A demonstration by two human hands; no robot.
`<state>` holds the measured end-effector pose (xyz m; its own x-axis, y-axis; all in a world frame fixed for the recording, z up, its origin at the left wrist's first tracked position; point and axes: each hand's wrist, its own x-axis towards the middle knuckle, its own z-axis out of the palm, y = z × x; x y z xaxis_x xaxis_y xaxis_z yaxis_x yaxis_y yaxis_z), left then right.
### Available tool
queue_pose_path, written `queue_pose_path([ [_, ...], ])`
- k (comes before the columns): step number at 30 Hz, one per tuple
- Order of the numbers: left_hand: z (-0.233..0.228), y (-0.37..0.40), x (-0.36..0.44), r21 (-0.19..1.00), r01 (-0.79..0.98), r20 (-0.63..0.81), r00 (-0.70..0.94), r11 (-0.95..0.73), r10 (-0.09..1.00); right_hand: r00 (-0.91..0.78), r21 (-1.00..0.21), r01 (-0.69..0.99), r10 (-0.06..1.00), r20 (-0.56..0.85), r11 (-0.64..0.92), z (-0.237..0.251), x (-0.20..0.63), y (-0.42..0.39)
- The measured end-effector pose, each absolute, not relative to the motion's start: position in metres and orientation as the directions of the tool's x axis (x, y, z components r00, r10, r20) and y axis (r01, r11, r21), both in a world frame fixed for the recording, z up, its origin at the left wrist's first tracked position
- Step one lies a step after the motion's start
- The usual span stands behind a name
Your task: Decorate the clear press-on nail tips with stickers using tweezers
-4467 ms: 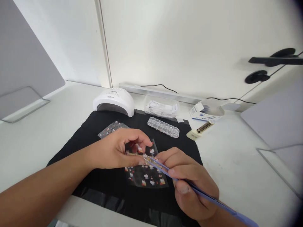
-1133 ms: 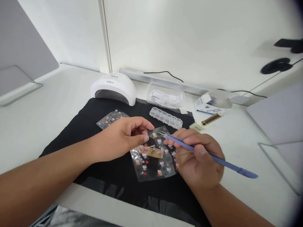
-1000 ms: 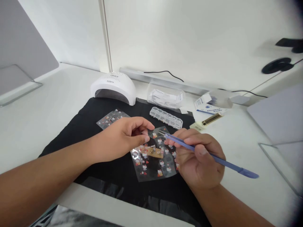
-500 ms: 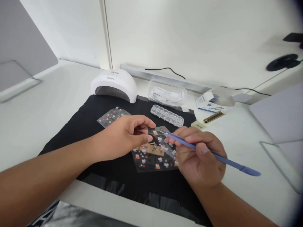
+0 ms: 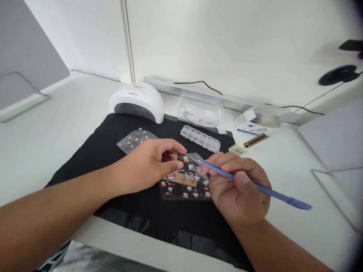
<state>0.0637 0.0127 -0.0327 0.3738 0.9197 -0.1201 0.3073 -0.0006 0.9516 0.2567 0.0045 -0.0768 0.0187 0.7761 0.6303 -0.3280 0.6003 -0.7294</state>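
I pinch the clear cartoon-printed sticker sheet (image 5: 184,185) up with my left hand (image 5: 147,166) so the blue slim tweezers (image 5: 249,183), gripped in my closed right hand (image 5: 241,189), reach its edge.

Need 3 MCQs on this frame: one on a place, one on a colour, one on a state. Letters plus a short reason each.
1. Where does the white nail lamp stand?
A. at the far edge of the black mat
B. right of the tweezers
C. on the small box

2. What colour are the tweezers?
A. red
B. blue
C. green

3. What is the right hand doing?
A. resting flat and empty
B. gripping the tweezers
C. lifting the bead box

Answers:
1 A, the lamp sits at the mat's far left edge.
2 B, the long handle is blue, its tips over the sticker sheet.
3 B, the fingers are closed round the handle; the left hand pinches a small clear piece beside the tips, and the bead box lies untouched behind.
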Motion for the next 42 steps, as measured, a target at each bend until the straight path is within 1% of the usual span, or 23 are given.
queue_pose_path([
  [3, -0.034, 0.011, 0.064, 0.956, 0.294, -0.104, 0.376, -0.012, 0.921, 0.022, -0.73, -0.324, 0.777, 0.63, 0.601, -0.077, 0.256, 0.004],
  [8, -0.035, 0.009, 0.062, 0.959, 0.272, -0.037, 0.417, -0.085, 0.908, -0.008, -0.715, -0.336, 0.757, 0.654, 0.614, -0.076, 0.259, 0.003],
  [14, -0.034, 0.009, 0.062, 0.966, 0.246, -0.04, 0.445, -0.08, 0.894, -0.097, -0.708, -0.359, 0.73, 0.677, 0.609, -0.073, 0.266, 0.001],
  [18, -0.035, 0.008, 0.061, 0.964, 0.243, -0.026, 0.479, -0.104, 0.877, -0.106, -0.702, -0.366, 0.723, 0.683, 0.61, -0.072, 0.269, 0.002],
  [21, -0.035, 0.008, 0.059, 0.939, 0.279, 0.039, 0.495, -0.201, 0.868, -0.117, -0.697, -0.374, 0.714, 0.69, 0.612, -0.072, 0.271, 0.001],
  [23, -0.036, 0.008, 0.057, 0.905, 0.3, 0.113, 0.513, -0.301, 0.851, -0.124, -0.699, -0.369, 0.713, 0.69, 0.612, -0.072, 0.272, 0.0],
  [27, -0.039, 0.009, 0.053, 0.803, 0.284, 0.3, 0.567, -0.524, 0.767, -0.127, -0.711, -0.358, 0.723, 0.679, 0.605, -0.069, 0.273, -0.003],
  [30, -0.043, 0.01, 0.051, 0.75, 0.222, 0.401, 0.597, -0.623, 0.695, -0.126, -0.735, -0.365, 0.752, 0.647, 0.571, -0.068, 0.273, -0.005],
  [33, -0.044, 0.01, 0.052, 0.747, 0.202, 0.42, 0.597, -0.634, 0.684, -0.132, -0.744, -0.387, 0.766, 0.63, 0.545, -0.068, 0.271, -0.006],
  [42, -0.044, 0.01, 0.053, 0.773, 0.229, 0.374, 0.59, -0.591, 0.716, -0.146, -0.751, -0.422, 0.78, 0.609, 0.507, -0.067, 0.27, -0.007],
])
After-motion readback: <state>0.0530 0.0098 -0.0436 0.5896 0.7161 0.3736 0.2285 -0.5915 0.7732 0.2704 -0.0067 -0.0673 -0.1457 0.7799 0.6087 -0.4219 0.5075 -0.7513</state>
